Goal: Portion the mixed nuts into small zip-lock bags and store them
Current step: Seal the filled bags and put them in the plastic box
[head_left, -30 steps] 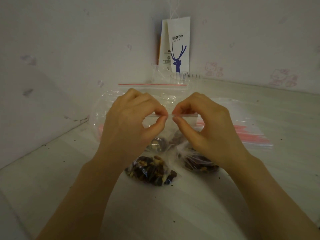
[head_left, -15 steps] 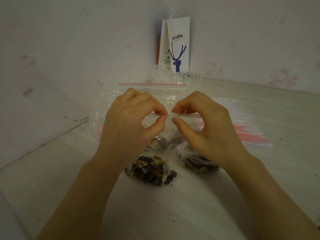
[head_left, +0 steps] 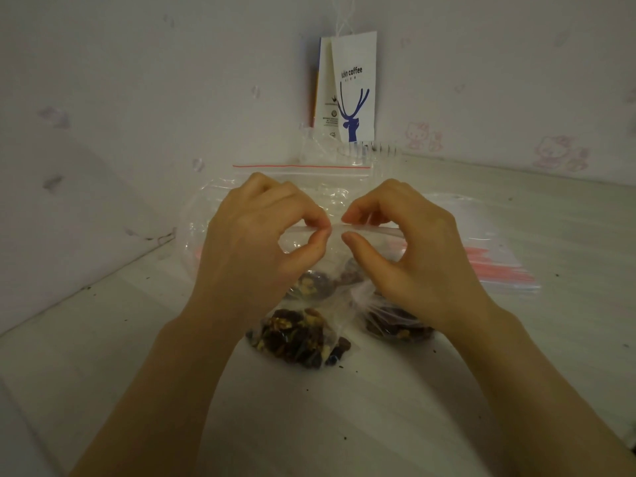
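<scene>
A small clear zip-lock bag with mixed nuts in its bottom hangs upright above the table. My left hand pinches its top strip between thumb and forefinger. My right hand holds the strip just to the right, its thumb slightly below the forefinger. Below the hands lie two filled small bags of nuts, one near the middle and one partly under my right wrist.
A large crumpled clear bag with a red zip line lies behind the hands. A stack of flat zip-lock bags lies to the right. A white paper coffee bag hangs in the wall corner. Crumbs dot the white table.
My right thumb has dropped a little away from the forefinger at the bag's top strip. Both hands stay at the same place.
</scene>
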